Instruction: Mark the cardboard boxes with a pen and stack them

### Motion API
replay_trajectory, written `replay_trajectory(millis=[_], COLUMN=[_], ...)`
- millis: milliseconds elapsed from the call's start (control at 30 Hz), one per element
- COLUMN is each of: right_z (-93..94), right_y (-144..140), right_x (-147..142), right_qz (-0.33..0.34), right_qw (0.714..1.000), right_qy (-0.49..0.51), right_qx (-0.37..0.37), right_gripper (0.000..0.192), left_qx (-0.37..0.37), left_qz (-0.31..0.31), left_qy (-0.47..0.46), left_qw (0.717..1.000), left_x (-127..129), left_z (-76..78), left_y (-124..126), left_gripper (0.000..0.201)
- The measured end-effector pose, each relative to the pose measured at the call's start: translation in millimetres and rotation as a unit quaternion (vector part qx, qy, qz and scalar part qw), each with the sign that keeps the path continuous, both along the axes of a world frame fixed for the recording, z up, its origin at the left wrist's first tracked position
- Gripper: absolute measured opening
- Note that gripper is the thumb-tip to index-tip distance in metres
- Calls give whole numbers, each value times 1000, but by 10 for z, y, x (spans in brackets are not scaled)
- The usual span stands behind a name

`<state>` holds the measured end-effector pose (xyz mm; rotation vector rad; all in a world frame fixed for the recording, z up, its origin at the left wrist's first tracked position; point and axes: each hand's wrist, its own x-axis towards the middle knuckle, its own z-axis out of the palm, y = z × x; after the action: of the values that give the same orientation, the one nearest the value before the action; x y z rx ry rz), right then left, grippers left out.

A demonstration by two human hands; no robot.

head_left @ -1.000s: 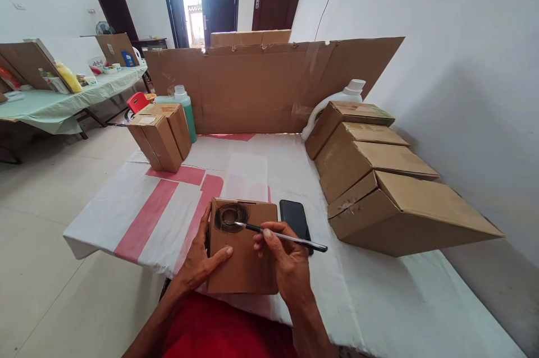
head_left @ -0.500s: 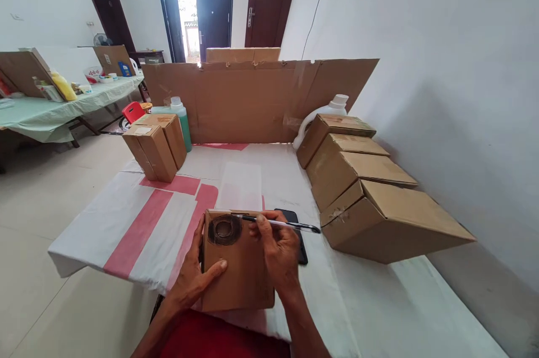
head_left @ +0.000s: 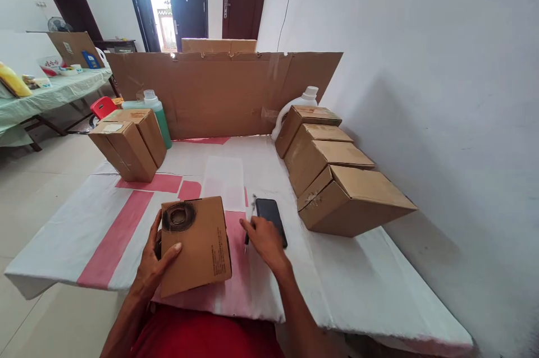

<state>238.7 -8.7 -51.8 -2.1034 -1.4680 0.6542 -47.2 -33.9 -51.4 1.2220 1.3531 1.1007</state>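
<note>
My left hand [head_left: 154, 260] grips the left side of a small cardboard box [head_left: 196, 246] that stands tilted at the table's near edge. A dark scribbled ring [head_left: 179, 216] marks the box's top corner. My right hand [head_left: 261, 240] rests low on the tablecloth just right of the box, fingers on the lower end of a thin pen [head_left: 251, 215]. The pen lies along the cloth between the box and a black phone [head_left: 272, 220].
Several closed cardboard boxes [head_left: 337, 178] lean in a row along the right wall, and two more [head_left: 126, 142] stand at the left. A cardboard sheet [head_left: 223, 94] walls off the table's back, with a green bottle [head_left: 158, 111] and a white jug [head_left: 301, 102] in front. Another table [head_left: 42, 97] is far left.
My right hand has left the box top and come down to the table with the pen, beside the phone. The box has turned slightly under my left hand, and my view has swung right.
</note>
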Motion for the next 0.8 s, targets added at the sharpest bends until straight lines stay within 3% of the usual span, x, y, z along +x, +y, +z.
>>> replay_trajectory(millis=[167,300,500,700,800], right_z=[-141,-110,-79,-180,-251], right_y=[135,15,-250,-166,-100], right_x=[-309,-266,125,368,416], right_qz=[34,30,-103,-141,-152], right_qw=[993,989,979,984,986], right_qy=[-70,-100,-153,-57,37], right_qx=[-85,-104,-90,-88,-58], right_gripper=[23,22,40,66,53], left_qx=[9,12,8,38,55], left_qz=[-11,-31,-29,-50,-54], left_qy=[-6,-42,-50,-38,-32], left_qw=[1000,999,998,997,997], left_x=[162,311,331,351,361], left_z=[-14,-16,-162,-278,-260], left_y=[86,128,115,86,62], left_gripper=[106,106,105,106,103])
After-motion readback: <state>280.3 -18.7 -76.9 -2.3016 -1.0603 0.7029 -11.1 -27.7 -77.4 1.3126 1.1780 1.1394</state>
